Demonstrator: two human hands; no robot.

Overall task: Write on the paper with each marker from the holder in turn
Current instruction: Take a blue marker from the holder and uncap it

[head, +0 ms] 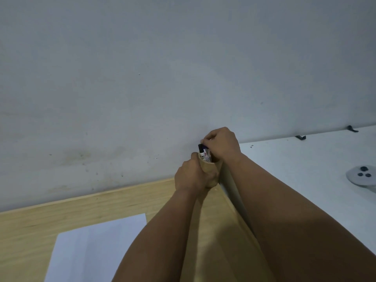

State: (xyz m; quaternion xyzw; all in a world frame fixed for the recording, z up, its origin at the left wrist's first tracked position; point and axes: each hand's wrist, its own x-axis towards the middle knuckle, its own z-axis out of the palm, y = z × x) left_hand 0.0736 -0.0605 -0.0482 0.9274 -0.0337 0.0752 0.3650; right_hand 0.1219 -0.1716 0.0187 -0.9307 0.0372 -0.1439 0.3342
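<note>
surface (pixel 61 210): pale wood, carried the holder at its far right corner against the wall.
paper (pixel 95 247): white sheet lay well nearer than the holder, to its left, blank where visible.
left hand (pixel 191 176): fingers wrapped tight around the holder, likely to steady it.
right hand (pixel 221 143): above the holder, fingers pinching a marker top, seemingly to draw it out.
holder (pixel 210 169): tan cup, upright.
markers (pixel 204 154): stood inside the holder.
</note>
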